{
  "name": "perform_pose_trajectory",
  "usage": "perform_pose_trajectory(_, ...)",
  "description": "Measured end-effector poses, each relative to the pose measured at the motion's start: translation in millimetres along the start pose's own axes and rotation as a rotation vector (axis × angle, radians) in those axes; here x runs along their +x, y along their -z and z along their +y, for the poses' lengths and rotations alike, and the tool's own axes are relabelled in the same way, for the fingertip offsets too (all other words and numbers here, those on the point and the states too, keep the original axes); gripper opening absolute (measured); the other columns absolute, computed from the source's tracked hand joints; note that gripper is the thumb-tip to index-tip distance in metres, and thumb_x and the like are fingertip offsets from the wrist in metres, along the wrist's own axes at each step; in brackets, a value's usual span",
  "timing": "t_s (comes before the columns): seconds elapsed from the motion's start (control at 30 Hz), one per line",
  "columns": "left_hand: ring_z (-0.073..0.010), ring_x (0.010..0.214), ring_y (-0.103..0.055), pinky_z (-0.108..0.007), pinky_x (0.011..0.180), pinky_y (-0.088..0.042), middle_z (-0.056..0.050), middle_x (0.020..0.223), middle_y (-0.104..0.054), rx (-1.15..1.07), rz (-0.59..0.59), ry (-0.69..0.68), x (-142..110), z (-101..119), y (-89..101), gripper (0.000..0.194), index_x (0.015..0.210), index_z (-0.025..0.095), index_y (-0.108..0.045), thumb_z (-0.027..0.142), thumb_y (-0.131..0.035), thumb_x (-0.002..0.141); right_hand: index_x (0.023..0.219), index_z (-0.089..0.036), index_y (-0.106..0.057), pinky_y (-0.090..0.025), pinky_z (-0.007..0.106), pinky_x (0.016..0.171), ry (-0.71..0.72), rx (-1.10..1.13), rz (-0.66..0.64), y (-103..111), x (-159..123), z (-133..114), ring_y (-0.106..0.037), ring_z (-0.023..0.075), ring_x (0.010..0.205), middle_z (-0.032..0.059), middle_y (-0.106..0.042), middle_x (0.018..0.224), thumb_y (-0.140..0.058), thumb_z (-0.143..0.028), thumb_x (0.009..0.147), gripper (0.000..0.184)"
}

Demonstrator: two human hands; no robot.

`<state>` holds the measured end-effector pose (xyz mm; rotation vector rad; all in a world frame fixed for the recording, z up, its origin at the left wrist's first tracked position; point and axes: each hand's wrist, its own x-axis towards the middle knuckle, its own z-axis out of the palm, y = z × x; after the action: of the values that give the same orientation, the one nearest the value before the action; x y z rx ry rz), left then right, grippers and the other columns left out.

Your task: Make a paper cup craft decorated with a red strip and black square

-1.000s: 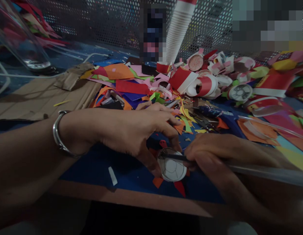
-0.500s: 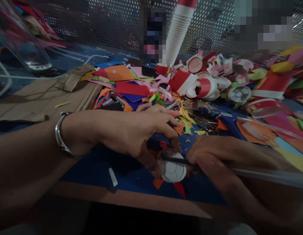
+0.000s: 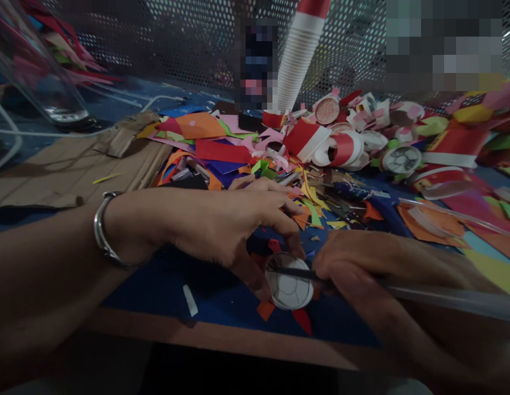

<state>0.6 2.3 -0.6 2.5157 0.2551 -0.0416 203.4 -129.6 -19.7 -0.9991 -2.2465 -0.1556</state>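
A small paper-cup turtle (image 3: pixel 291 291) sits on the blue tabletop near its front edge. Its round white top bears a drawn pattern of lines, and red and orange paper pieces stick out around it. My left hand (image 3: pixel 246 225) arches over from the left, thumb and a finger gripping the cup's sides. In my right hand (image 3: pixel 353 263) a pen (image 3: pixel 298 272) is held between the fingers, its dark tip at the upper left of the white top. Fine dark strokes show by the tip. The pen's long clear barrel reaches out to the right.
Behind my hands lies a heap of coloured paper scraps (image 3: pixel 224 151) and cut red-and-white cups (image 3: pixel 347 147). Flattened cardboard (image 3: pixel 73 170) lies at left, near a clear container (image 3: pixel 61 99). A tall stack of paper cups (image 3: pixel 300 60) stands before a perforated metal screen (image 3: pixel 189 49).
The pen tip has shifted very slightly on the white top, and my right hand with it. My left hand keeps its grip on the turtle.
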Motion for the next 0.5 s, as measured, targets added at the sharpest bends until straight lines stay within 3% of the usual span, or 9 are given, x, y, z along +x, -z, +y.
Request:
perform_pose_trajectory(0.13,-0.0382,0.141,-0.038,-0.057,0.119,-0.028,-0.004,0.142,-0.059,0.028,0.000,-0.017,-0.6,-0.6,0.4,0.044,0.114,0.035,-0.080,0.041,-0.094,0.072,0.100,-0.031,-0.052,-0.064,0.025,0.057,-0.068,0.261,-0.028,-1.5,0.7,-0.5,-0.074,0.0144,0.063,-0.0043,-0.073,0.076,-0.049,-0.007,0.099,0.023)
perform_pose_trajectory(0.3,-0.0370,0.135,-0.044,-0.055,0.115,-0.034,-0.005,0.133,-0.063,0.024,0.002,-0.004,-1.1,0.0,0.8,0.044,0.109,0.033,-0.081,0.043,-0.096,0.069,0.101,-0.029,-0.057,-0.065,0.026,0.064,-0.057,0.225,-0.027,-2.7,-2.5,0.9,-0.075,0.0153,0.069,-0.0020,-0.075,0.082,-0.049,-0.012,0.102,0.019)
perform_pose_trajectory(0.5,-0.0365,0.141,-0.038,-0.057,0.120,-0.026,-0.003,0.143,-0.057,0.011,-0.003,0.002,-0.9,0.4,0.6,0.040,0.108,0.034,-0.080,0.038,-0.095,0.071,0.096,-0.028,-0.060,-0.061,0.014,0.065,-0.066,0.163,-0.001,-5.1,-2.2,2.1,-0.074,0.0097,0.069,-0.0027,-0.076,0.080,-0.038,-0.024,0.112,0.028)
